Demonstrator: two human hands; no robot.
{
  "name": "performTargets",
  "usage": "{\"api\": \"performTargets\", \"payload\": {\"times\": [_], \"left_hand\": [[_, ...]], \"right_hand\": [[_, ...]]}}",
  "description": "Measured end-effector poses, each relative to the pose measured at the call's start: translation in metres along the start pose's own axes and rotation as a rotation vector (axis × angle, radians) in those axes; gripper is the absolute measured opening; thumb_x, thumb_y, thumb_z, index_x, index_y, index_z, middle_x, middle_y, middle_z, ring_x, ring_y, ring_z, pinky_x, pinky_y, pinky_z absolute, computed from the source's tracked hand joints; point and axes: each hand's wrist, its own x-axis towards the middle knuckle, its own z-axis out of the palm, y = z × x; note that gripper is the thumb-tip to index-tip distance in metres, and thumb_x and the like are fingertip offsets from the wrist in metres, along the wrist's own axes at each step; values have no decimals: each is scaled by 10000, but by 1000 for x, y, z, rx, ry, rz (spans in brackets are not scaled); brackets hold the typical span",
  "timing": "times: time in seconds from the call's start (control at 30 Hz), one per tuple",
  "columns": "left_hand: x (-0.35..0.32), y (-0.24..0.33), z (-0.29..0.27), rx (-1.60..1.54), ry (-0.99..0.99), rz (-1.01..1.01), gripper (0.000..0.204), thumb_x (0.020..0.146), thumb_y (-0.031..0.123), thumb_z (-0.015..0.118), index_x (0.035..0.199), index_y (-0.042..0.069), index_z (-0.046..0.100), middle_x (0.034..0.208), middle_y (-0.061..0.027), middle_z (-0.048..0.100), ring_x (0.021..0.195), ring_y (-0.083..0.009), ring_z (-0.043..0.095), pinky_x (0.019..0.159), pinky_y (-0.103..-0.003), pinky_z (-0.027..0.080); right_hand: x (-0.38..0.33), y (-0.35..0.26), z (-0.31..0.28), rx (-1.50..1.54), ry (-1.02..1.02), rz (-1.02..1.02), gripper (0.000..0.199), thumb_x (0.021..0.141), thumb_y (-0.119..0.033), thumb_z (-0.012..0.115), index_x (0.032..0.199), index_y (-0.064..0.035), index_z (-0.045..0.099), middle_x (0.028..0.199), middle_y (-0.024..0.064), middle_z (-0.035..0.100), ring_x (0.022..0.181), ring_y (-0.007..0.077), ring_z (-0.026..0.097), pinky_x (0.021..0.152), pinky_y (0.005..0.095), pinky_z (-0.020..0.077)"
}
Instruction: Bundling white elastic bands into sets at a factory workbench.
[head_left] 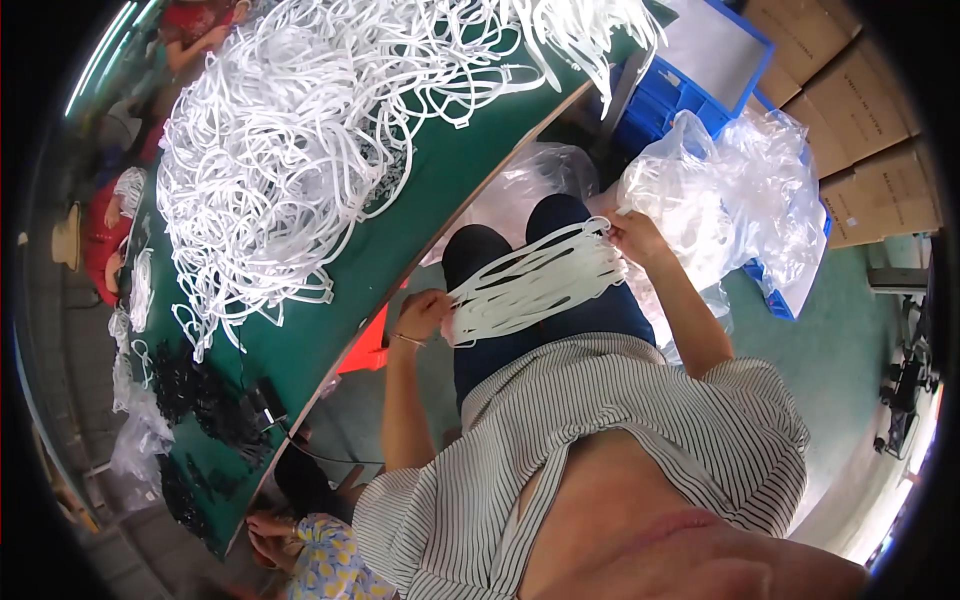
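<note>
A flat bundle of looped white cables (pixel 540 287) is stretched across my lap, over dark trousers. My left hand (pixel 424 313) is closed at the bundle's left end. At the other end, my right hand (pixel 637 238) has its fingers pinched on the upper corner of the loops. Between the two hands the strands run roughly side by side, some of them bowing apart. A large tangled heap of similar white cables (pixel 270 165) covers much of the green table (pixel 345 285) to my left.
Black cables (pixel 215 400) and a small black device (pixel 263 404) lie at the table's near end. Clear plastic bags (pixel 690 185) bulge beside blue crates (pixel 690 95) on my right, with cardboard boxes (pixel 880 195) stacked behind. Other people sit around the table, one in a patterned garment (pixel 335 560).
</note>
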Motion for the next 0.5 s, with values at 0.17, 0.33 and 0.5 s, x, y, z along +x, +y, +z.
{"api": "performTargets", "payload": {"times": [0.17,0.33,0.5], "left_hand": [[-3,-2,-2,180,138,90,216,756,192,589,794,-19,612,691,-84,621,645,-129,580,595,-258,445],[-4,-23,-6,118,263,22,168,762,136,594,828,-18,611,762,-67,629,688,-126,578,639,-254,451],[13,-53,-2,326,284,126,158,723,127,601,803,-9,610,815,-128,618,777,-265,589,698,-346,460]], "right_hand": [[-20,1,-12,457,-195,58,141,780,-135,633,898,-78,580,690,-5,474,604,99,432,498,196,346],[-21,8,-26,341,31,147,88,822,-105,558,898,-78,521,645,11,448,542,111,417,465,210,330],[5,-11,-43,-1351,401,-596,189,725,-134,617,889,-44,588,775,117,596,692,216,584,614,305,464]]}}
